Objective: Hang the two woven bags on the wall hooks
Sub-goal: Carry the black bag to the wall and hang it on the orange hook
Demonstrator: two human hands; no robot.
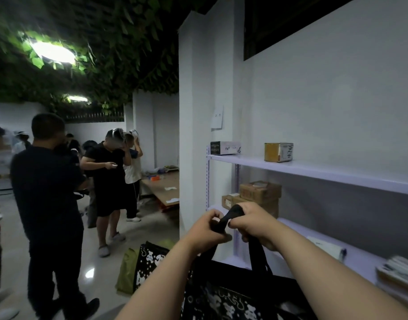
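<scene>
While both hands work at chest height in front of the shelving, the black strap handle is pinched between them. Left hand closed, fingers curled round the lower end of the strap loop. Right hand closed too, gripping the upper fold and the strand that runs down from it. Black patterned bag hangs directly below the hands, body slack, strap roughly vertical from bag mouth up to the fists. Loop's top bend sits uppermost, between the thumbs, pointing toward the white pillar ahead and a little left.

Second patterned bag sits on the floor, low and left, beside a green bag; neither is held.

No wall hook can be made out; wall and pillar faces look bare apart from a paper sheet. Judgement: loop needs lifting upward and forward, right hand leading, being nearer the loop's top. Hook position unknown.

Metal shelf lies right of the hands, carrying cartons.
</scene>
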